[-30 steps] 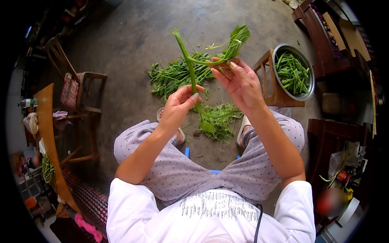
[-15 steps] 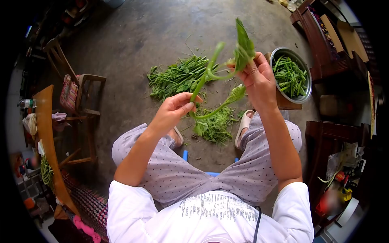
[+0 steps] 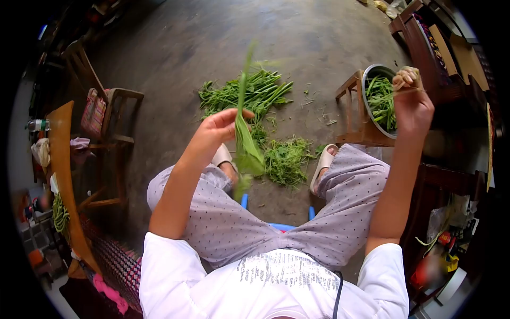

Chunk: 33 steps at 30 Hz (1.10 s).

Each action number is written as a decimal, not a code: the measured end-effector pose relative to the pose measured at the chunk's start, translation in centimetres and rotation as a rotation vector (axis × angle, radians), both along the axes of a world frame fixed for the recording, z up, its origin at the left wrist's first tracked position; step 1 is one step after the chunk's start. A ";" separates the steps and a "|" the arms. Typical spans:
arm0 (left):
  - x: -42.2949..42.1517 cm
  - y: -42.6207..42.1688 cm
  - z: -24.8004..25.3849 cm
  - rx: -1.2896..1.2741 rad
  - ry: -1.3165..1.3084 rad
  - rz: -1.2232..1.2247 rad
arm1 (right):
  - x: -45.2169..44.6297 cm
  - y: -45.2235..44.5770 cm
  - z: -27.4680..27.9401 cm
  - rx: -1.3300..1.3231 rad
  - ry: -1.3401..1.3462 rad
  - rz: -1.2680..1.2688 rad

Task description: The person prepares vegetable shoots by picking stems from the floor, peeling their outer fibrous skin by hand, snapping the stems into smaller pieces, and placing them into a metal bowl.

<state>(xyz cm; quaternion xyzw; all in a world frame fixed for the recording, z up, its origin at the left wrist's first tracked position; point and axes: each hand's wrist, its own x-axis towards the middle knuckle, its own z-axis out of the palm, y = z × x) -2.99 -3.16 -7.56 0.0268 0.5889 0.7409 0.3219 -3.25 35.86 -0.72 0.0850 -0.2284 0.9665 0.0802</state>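
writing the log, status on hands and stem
Left hand gripping long green leafy stem. Right hand curled, partly hiding round silver metal basin. Stem's ends blurred.

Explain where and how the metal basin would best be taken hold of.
Grip the metal basin by its left rim, probably coming from the left: that edge is exposed, while the right hand hides part of the opposite edge and greens lie inside.

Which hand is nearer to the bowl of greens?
The right hand. It overlaps the right edge of the bowl in this view; whether they touch is unclear. The left hand, holding a stem, is well off to the bowl's left.
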 end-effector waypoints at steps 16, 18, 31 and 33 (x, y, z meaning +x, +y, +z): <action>0.6 2.6 -0.6 0.459 -0.180 0.082 | 4.1 -15.5 -1.8 1.448 -0.162 0.144; 0.8 2.7 -1.2 0.557 -0.130 0.077 | 4.0 -15.7 -2.2 1.466 -0.156 0.117; 1.1 3.8 1.6 0.145 -0.076 0.078 | 4.4 -15.9 -1.8 1.617 -0.145 0.019; 1.3 3.8 1.9 0.166 -0.069 0.081 | 4.7 -16.1 -0.8 1.658 -0.131 0.005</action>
